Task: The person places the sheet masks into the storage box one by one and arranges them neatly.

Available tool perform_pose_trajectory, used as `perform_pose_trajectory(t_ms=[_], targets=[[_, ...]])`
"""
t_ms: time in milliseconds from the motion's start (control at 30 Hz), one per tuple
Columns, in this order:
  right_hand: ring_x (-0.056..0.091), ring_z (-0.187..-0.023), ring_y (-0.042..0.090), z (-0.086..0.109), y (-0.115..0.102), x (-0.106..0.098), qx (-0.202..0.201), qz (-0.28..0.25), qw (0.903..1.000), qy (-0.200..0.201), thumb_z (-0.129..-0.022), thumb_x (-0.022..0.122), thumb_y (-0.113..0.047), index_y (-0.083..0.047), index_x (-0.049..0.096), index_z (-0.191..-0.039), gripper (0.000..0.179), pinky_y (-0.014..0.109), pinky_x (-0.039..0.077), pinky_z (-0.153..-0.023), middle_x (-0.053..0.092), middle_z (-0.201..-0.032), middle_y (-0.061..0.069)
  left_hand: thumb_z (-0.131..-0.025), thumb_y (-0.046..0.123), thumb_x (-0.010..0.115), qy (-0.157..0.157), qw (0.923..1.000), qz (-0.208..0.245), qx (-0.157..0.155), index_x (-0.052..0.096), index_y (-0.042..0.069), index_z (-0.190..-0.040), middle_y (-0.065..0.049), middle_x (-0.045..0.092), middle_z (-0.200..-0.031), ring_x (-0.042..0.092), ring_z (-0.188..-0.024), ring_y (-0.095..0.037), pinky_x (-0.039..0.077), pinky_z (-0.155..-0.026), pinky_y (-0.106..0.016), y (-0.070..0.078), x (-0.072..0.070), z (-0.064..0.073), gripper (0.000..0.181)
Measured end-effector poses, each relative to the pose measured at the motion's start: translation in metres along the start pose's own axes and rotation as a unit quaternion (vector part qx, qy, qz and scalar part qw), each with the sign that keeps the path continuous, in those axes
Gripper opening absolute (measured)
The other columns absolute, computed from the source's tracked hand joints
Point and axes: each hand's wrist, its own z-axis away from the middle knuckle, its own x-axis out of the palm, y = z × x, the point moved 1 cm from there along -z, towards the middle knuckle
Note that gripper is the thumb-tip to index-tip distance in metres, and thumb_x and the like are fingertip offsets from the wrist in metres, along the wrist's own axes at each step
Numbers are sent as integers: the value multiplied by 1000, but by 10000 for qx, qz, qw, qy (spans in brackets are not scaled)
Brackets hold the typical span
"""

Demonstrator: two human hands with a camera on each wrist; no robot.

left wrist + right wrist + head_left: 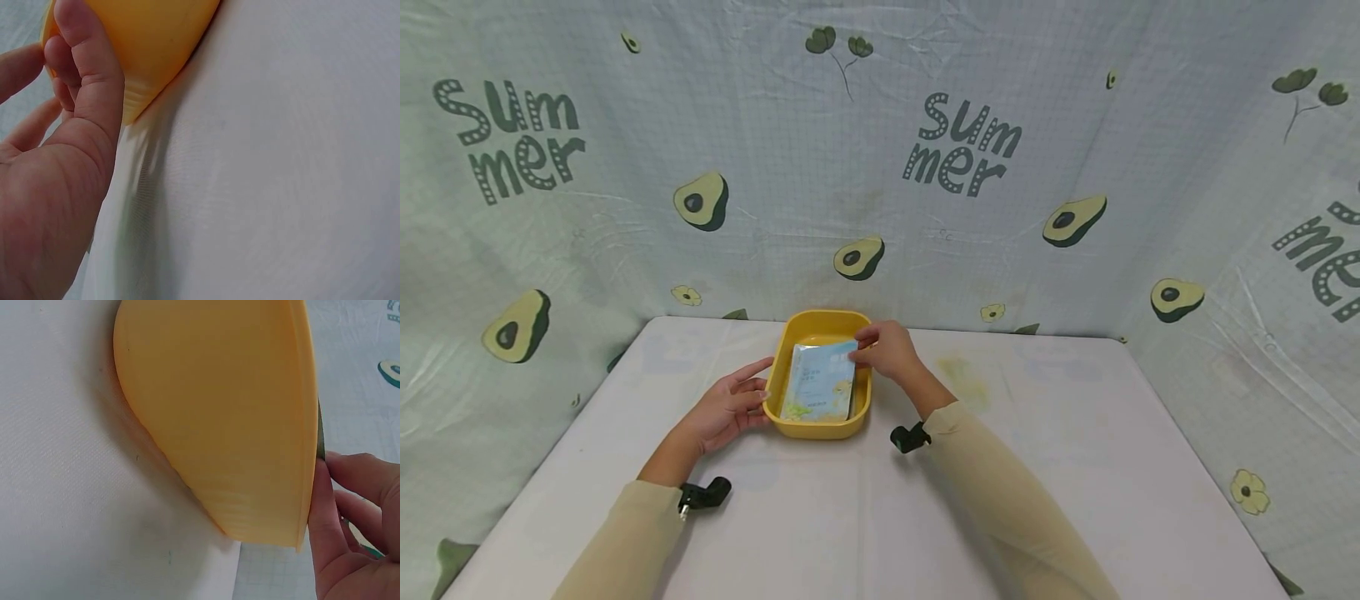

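A yellow plastic basin (816, 431) sits on the far part of the table, with a light-blue booklet (823, 383) lying in it, cover up. At the basin's left side my left hand (730, 411) holds the rim, thumb at the edge and fingers along the outer wall. My right hand (887, 350) reaches over the right rim and pinches the booklet's upper right corner between thumb and fingers. In the right wrist view, a thin dark edge of the booklet (320, 434) shows above the rim beside the fingertips. The basin's wall hides the rest of it there.
A white cloth covers the table (1037, 483), whose back edge lies just behind the basin. Beyond it hangs a pale curtain (760, 125) printed with avocados and lettering, which also runs along both sides. A small black camera is strapped to each wrist.
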Motion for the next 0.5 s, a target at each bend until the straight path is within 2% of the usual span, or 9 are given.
perform_pose_trajectory(t_ms=[200,367,500], targets=[[73,-91,19,5,-5,-2,17,477,9988,91,-87,81,-12,-4,69,-127,42,34,60,-93,68,-114,9,-103,5,56,-18,10000,-31,36,18,16,-165,-5,57,-120,68,-90,-15,62,-81,-28,-1,1,-2,74],[73,-87,19,9,-5,-7,50,474,9988,79,-87,82,-14,-2,68,-127,45,32,61,-88,68,-112,9,-103,6,56,-46,9999,-105,68,17,15,-165,-2,57,-117,68,-89,-14,62,-80,-27,-1,2,-4,74],[73,-85,17,11,1,-15,38,271,9996,-43,-88,82,-20,-4,68,-128,45,31,61,-86,68,-110,7,-104,7,56,-31,9998,-210,61,16,16,-166,-2,56,-115,68,-90,-14,62,-82,-28,0,1,-5,74]])
